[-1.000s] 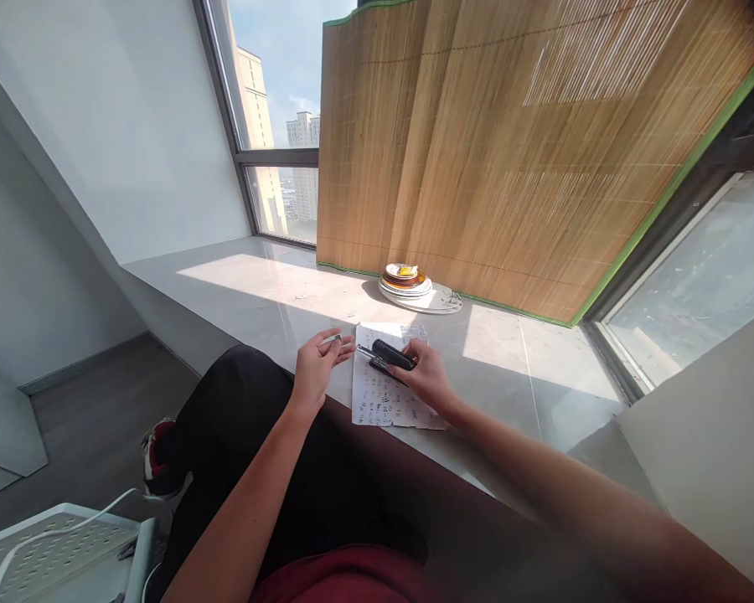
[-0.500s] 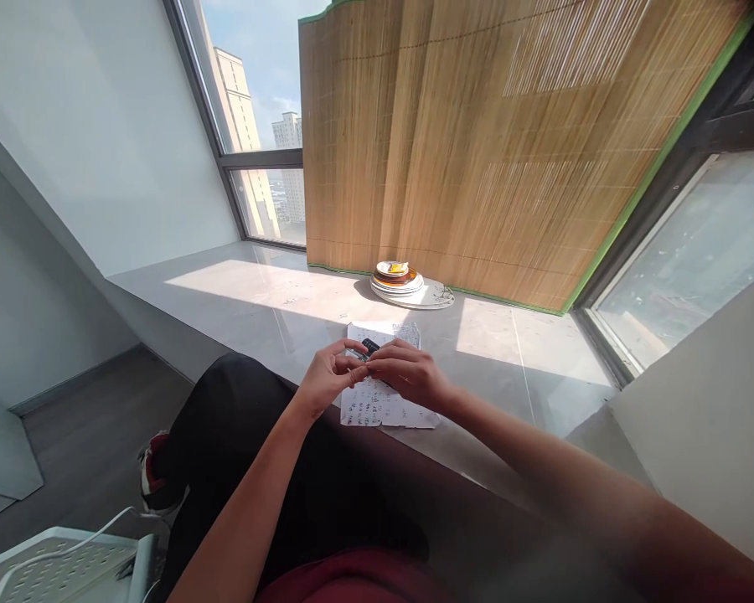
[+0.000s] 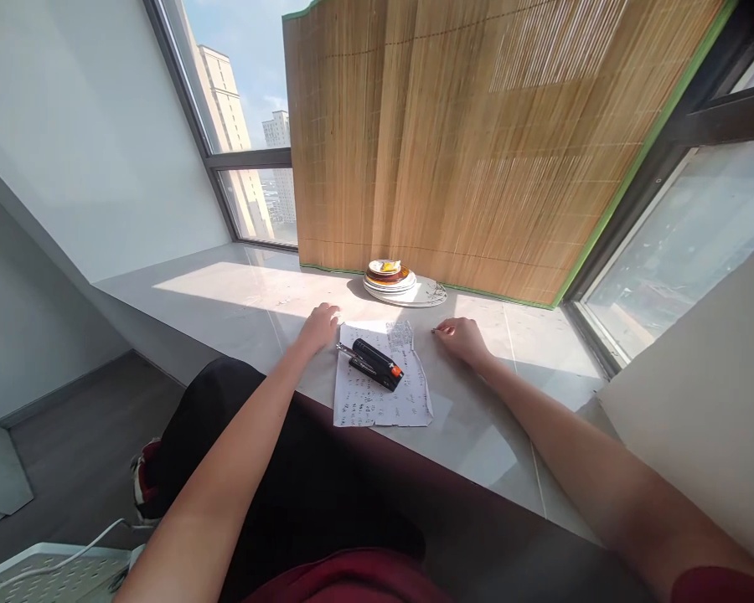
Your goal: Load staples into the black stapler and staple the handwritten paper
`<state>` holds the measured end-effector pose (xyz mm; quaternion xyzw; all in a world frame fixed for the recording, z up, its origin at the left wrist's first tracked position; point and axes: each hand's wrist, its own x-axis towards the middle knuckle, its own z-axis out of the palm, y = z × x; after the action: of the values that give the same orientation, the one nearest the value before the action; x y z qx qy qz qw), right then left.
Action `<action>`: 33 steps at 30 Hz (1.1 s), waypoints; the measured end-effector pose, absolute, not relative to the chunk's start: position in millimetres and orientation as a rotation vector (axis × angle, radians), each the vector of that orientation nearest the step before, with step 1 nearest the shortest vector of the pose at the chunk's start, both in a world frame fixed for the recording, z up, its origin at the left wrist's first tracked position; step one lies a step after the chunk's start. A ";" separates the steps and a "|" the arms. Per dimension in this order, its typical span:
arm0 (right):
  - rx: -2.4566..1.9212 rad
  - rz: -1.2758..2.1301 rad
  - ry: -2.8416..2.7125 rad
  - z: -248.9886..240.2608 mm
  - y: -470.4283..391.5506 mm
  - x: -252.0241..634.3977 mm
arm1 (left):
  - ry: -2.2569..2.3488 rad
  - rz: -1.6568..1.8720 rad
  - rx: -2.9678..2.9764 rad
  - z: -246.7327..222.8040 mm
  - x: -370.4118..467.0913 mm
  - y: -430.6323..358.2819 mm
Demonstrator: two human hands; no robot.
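A black stapler [image 3: 377, 365] with an orange part at its right end lies on a creased sheet of handwritten paper [image 3: 386, 410]. Its slim metal part sticks out toward the upper left. Left of the paper, my left hand [image 3: 319, 328] rests on the sill, holding nothing that I can see, its fingers loosely bent and partly hidden. Out to the right of the sheet is my right hand [image 3: 463, 340], thumb and fingertips pinched together. A tiny thing shows at those fingertips, too small to name. Neither hand touches the stapler.
Behind the paper stands a stack of plates [image 3: 389, 280] beside a flat oval plate [image 3: 432, 293]. A bamboo blind [image 3: 452, 151] hangs against the window. The tiled sill [image 3: 226, 293] ends at a front edge above my legs. A perforated pale seat [image 3: 43, 574] with a white cable is at lower left.
My hands were together over the paper with the black stapler between them. Now they are apart, left and right, and the stapler lies let go on the paper.
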<state>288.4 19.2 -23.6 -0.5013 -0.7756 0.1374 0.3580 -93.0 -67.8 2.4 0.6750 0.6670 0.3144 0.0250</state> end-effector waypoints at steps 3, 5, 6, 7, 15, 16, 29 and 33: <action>-1.202 0.274 -2.073 -34.1 24.0 285.3 | 1.998 0.800 2.154 -10.7 -103.6 -53.5; -1.189 0.267 -2.074 -37.4 26.3 283.4 | 2.008 0.780 2.146 -15.9 -106.8 -53.6; -1.187 0.280 -2.067 -38.3 27.3 283.3 | 2.023 0.784 2.139 -17.3 -107.8 -55.3; -1.181 0.290 -2.049 -38.5 27.9 283.4 | 2.040 0.789 2.133 -17.7 -108.6 -57.7; -0.855 0.370 -1.904 -6.9 -24.8 240.8 | 2.167 0.895 2.030 -9.6 -111.6 -85.4; -0.785 0.437 -1.965 -2.3 -38.6 229.5 | 2.136 0.970 2.000 -9.4 -109.9 -91.1; -0.798 0.490 -2.304 -18.5 -112.0 181.6 | 1.676 1.515 1.689 -10.2 -79.7 -152.5; -0.825 0.522 -2.319 -14.4 -113.5 182.3 | 1.617 1.476 1.733 -11.1 -78.3 -154.3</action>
<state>182.3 -113.5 -14.4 -0.3121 -0.8769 0.1975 0.3077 -78.3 -154.3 -11.1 0.6112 0.5703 0.5205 0.1737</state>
